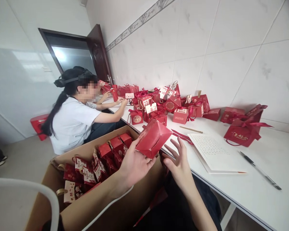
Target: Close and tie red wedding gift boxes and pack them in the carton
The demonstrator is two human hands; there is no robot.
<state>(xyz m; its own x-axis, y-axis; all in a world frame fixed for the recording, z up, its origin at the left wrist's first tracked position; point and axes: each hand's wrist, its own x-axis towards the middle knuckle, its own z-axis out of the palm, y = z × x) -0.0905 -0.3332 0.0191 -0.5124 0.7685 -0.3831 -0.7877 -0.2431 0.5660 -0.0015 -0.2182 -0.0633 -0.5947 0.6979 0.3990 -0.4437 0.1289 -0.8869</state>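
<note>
A red gift box [154, 138] rests in my left hand [137, 162], which grips it from below and behind, over the edge of the large cardboard carton [69, 149]. One end of the box, with a dark slit in its folded panel, faces me. My right hand [179, 162] hovers just right of the box, fingers spread, holding nothing. Inside the carton stand several red gift boxes [86, 170] with white printed tags and ribbon loops. A red ribbon [183, 136] lies on the white table [274, 154] beyond my right hand.
Many red gift boxes [175, 106] crowd the table along the tiled wall. A white notebook [216, 152], a black pen [260, 170] and a thin gold stick [191, 129] lie nearer. At left, a co-worker [72, 118] sits handling things. A white curved bar [51, 195] crosses the lower left.
</note>
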